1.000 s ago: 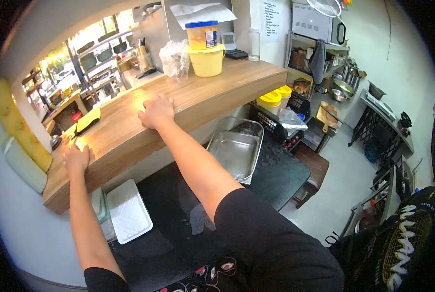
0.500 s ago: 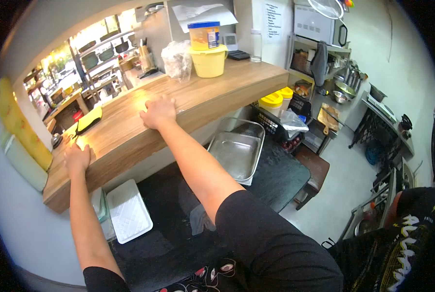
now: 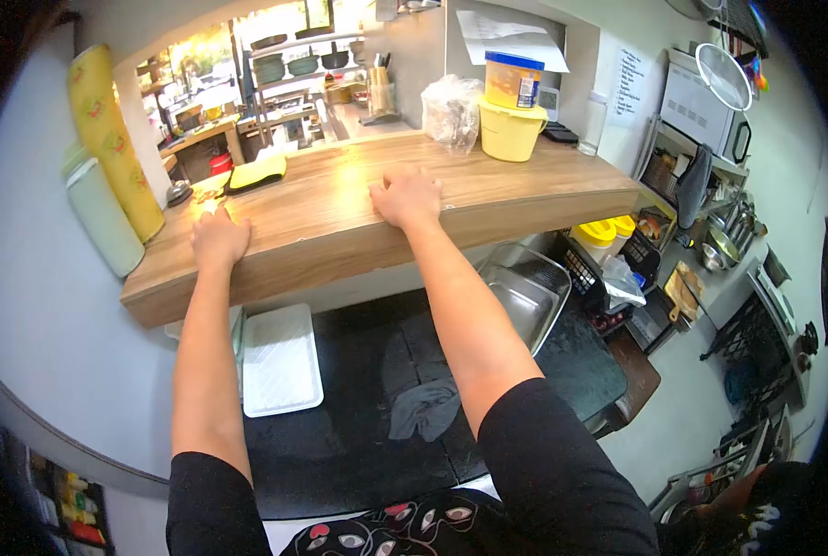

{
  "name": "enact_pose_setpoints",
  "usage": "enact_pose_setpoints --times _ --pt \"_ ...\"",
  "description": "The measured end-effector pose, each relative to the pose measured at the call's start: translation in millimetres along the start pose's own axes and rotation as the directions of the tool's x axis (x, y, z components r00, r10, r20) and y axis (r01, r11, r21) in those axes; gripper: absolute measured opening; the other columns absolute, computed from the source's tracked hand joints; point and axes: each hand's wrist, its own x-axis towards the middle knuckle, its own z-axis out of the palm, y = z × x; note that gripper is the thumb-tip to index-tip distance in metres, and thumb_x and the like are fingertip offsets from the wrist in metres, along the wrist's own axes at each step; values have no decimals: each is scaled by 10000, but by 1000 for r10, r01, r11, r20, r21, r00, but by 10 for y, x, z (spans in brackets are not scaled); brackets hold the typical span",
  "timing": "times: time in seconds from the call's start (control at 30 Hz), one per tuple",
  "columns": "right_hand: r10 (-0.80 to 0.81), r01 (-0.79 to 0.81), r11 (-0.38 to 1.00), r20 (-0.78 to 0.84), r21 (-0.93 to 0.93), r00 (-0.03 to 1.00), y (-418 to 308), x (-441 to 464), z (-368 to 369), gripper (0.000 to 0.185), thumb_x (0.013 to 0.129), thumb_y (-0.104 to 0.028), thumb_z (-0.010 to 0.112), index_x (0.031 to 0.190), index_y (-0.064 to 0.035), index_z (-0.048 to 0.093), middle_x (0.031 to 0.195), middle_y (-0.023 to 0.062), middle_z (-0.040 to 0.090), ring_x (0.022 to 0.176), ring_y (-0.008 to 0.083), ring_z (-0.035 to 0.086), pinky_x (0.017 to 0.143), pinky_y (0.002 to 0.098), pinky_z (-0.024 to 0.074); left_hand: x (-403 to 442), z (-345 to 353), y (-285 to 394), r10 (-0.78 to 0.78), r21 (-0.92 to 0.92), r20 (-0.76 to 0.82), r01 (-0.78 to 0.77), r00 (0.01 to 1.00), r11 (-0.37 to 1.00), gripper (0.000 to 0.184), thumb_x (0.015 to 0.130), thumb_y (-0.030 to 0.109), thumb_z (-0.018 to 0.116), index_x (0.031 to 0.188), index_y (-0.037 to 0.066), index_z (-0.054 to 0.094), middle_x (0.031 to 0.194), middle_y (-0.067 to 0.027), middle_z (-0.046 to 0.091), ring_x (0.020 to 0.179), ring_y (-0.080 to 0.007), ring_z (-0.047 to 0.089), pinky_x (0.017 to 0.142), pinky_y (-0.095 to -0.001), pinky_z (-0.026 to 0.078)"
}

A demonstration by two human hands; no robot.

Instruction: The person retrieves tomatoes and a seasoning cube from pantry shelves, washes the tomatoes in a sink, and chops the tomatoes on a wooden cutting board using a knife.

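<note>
My left hand [image 3: 219, 239] rests on the front part of the wooden counter [image 3: 312, 199], near its left end. Its fingers lie on the surface and hold nothing. Farther right, my right hand [image 3: 408, 196] is also laid on the counter with its fingers apart and nothing in it. Just beyond my left hand lies a yellow and black cloth-like item [image 3: 256, 174]. Behind my right hand stand a crumpled clear plastic bag [image 3: 451, 113] and a pale yellow tub [image 3: 512, 132], with a blue-lidded container [image 3: 513, 82] stacked on it.
Below the counter is a black table [image 3: 340, 463] with a white tray [image 3: 282, 361], a dark cloth [image 3: 425, 410] and a metal pan [image 3: 522, 295]. Rolled sheets [image 3: 108, 139] lean at the left wall. A person in black [image 3: 757, 524] is at the lower right.
The view has turned, so the counter and its items appear farther right and more level. Both my hands stay on the counter. The person at the right shows less.
</note>
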Motion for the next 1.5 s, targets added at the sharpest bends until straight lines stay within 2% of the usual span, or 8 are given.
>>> enact_pose_setpoints --times 0.2,0.4,0.6,1.0,1.5 --pt "18 -19 1000 21 23 1000 -12 -6 -14 417 831 -461 465 1074 -169 640 1147 84 582 1142 257 457 984 488 304 -3 2 0 -8 22 -5 8 1000 1000 539 804 445 524 1181 60 529 1187 -177 520 1125 -324 470 938 -443 384" --pt "10 -10 999 -6 30 1000 -10 -2 5 418 833 -459 464 1081 -174 641 1210 70 529 1155 250 442 980 496 305 9 28 -14 -4 7 -22 4 1000 1000 529 803 433 522 1163 44 531 1170 -193 521 1112 -333 476 925 -444 396" --pt "-8 8 1000 2 18 1000 9 11 17 418 830 -466 458 1070 -182 648 1183 69 551 1139 251 458 962 492 319 -11 -4 -22 21 -24 -9 -21 1000 999 522 801 420 525 1155 37 531 1165 -198 520 1110 -337 475 927 -441 396" --pt "-3 6 999 -97 33 995 15 23 90 367 792 -461 516 971 -187 681 1078 87 586 1085 257 495 927 490 343 0 1 -21 2 -9 -3 -2 1000 1000 515 806 433 523 1149 49 541 1174 -183 516 1125 -322 468 945 -437 375" --pt "13 -10 999 -65 49 998 -2 19 50 357 801 -437 511 985 -177 672 1116 64 575 1093 245 485 949 483 323 -21 -32 5 -5 -4 5 5 1000 1000 532 810 436 514 1172 46 529 1183 -188 514 1130 -326 466 947 -435 374"
